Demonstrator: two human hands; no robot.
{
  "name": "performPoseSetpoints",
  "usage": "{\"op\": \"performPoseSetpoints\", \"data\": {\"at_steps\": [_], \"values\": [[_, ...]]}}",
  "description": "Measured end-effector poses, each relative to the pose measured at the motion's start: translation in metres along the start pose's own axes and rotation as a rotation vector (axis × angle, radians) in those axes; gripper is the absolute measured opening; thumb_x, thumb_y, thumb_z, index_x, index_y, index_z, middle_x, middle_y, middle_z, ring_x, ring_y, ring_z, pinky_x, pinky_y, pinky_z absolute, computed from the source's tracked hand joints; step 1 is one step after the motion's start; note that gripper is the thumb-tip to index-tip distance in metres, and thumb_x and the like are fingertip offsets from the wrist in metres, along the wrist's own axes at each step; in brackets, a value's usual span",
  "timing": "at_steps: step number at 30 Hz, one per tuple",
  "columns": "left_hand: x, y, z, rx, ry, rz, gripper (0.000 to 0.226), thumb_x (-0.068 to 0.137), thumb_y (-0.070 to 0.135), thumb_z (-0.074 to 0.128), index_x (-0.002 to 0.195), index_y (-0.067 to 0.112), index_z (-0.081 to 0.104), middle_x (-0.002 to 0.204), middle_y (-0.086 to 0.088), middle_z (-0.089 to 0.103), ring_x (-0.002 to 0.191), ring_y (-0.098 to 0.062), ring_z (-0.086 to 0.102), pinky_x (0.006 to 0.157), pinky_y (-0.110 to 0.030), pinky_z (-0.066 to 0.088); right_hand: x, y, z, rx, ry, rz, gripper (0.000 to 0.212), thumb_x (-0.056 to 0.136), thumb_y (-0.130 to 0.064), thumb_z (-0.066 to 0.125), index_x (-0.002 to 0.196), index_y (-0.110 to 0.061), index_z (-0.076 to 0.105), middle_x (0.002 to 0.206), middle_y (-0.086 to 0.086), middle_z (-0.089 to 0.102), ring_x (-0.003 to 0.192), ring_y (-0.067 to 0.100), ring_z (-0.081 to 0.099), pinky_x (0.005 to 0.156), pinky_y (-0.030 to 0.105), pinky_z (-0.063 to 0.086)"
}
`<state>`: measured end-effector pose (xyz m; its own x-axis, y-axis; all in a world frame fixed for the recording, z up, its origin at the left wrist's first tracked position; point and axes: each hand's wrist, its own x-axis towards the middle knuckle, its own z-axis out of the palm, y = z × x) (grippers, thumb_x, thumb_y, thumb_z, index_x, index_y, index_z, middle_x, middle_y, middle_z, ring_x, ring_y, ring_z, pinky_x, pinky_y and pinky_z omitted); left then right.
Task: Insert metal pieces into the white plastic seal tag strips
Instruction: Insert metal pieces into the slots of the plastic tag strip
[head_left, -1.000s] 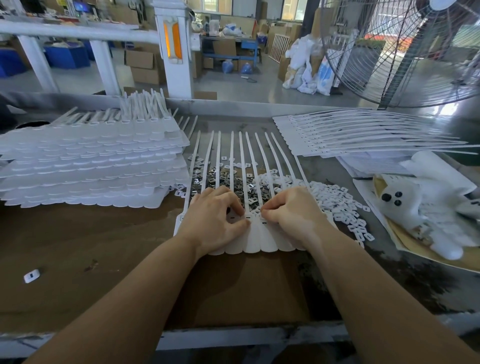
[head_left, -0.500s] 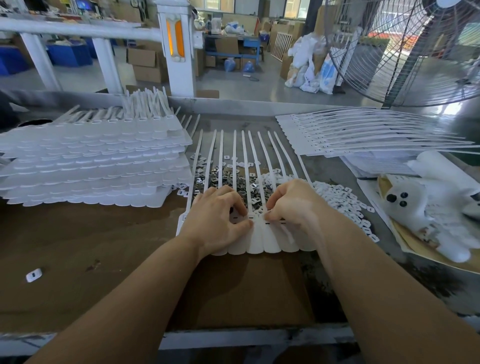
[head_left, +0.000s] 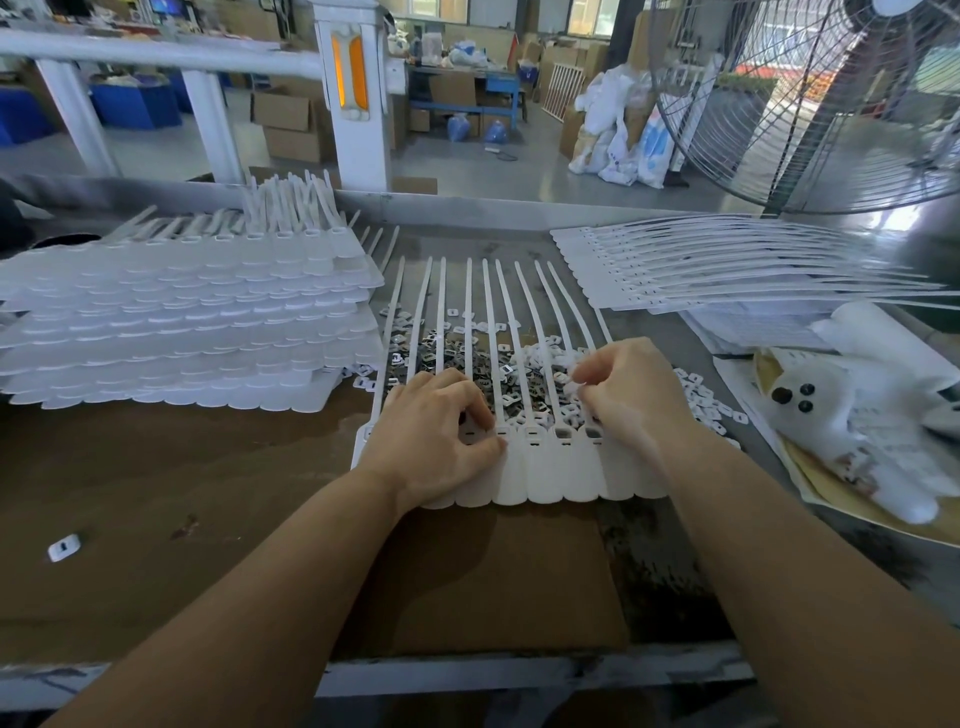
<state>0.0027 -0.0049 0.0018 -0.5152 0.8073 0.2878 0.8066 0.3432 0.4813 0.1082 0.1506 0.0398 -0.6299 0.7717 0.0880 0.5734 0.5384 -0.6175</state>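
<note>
The seal tag strip sheet (head_left: 545, 467) is pressed to the bench by the left hand (head_left: 441, 436), fingers curled. A small white piece (head_left: 574, 387) (light, easily dropped) is pinched by the right hand (head_left: 628, 395) over the metal pieces (head_left: 457, 358); the thin, floppy sheet is best held at its flat tag end.

Wire-cage fan (head_left: 831, 104), white plush toy (head_left: 852, 410), cardboard boxes (head_left: 291, 122)

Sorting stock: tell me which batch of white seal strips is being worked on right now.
The sheet of strips at centre front, under both hands; the tall stack on the left and fanned pile on the right lie untouched.
</note>
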Motion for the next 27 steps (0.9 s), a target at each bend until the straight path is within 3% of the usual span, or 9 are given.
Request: {"op": "performPoseSetpoints", "data": {"at_steps": [11, 19, 24, 27], "values": [[0.001, 0.0, 0.0, -0.004, -0.013, 0.002, 0.014, 0.081, 0.043, 0.063, 0.086, 0.032, 0.055, 0.107, 0.012, 0.053, 0.104, -0.008, 0.041, 0.092, -0.024, 0.025, 0.016, 0.001, 0.015, -0.232, -0.089, -0.131, 0.026, 0.094, -0.017, 0.052, 0.116, -0.027, 0.064, 0.125, 0.002, 0.057, 0.102, 0.022, 0.061, 0.09, 0.04, 0.05], [0.001, 0.0, 0.001, 0.002, -0.004, 0.006, 0.014, 0.081, 0.043, 0.063, 0.086, 0.033, 0.055, 0.106, 0.012, 0.053, 0.104, -0.008, 0.04, 0.091, -0.022, 0.023, 0.017, 0.005, 0.02, -0.236, 0.029, -0.159, 0.017, 0.091, -0.02, 0.059, 0.102, -0.02, 0.071, 0.115, 0.002, 0.063, 0.092, 0.021, 0.063, 0.077, 0.029, 0.048], [0.0, -0.001, 0.002, 0.003, 0.009, 0.009, 0.015, 0.08, 0.042, 0.063, 0.087, 0.03, 0.058, 0.106, 0.012, 0.054, 0.103, -0.008, 0.041, 0.091, -0.023, 0.024, 0.015, 0.006, 0.014, -0.038, 0.089, -0.148, 0.014, 0.089, -0.015, 0.061, 0.093, -0.017, 0.075, 0.09, -0.001, 0.072, 0.07, 0.007, 0.06, 0.073, 0.025, 0.049], [0.0, -0.001, 0.001, -0.002, 0.005, 0.01, 0.014, 0.08, 0.042, 0.063, 0.085, 0.03, 0.056, 0.106, 0.012, 0.054, 0.103, -0.009, 0.041, 0.092, -0.025, 0.026, 0.011, 0.008, 0.011, 0.007, 0.096, -0.168, 0.014, 0.088, -0.011, 0.062, 0.093, -0.013, 0.074, 0.086, 0.001, 0.072, 0.076, 0.012, 0.065, 0.081, 0.032, 0.053]]}}
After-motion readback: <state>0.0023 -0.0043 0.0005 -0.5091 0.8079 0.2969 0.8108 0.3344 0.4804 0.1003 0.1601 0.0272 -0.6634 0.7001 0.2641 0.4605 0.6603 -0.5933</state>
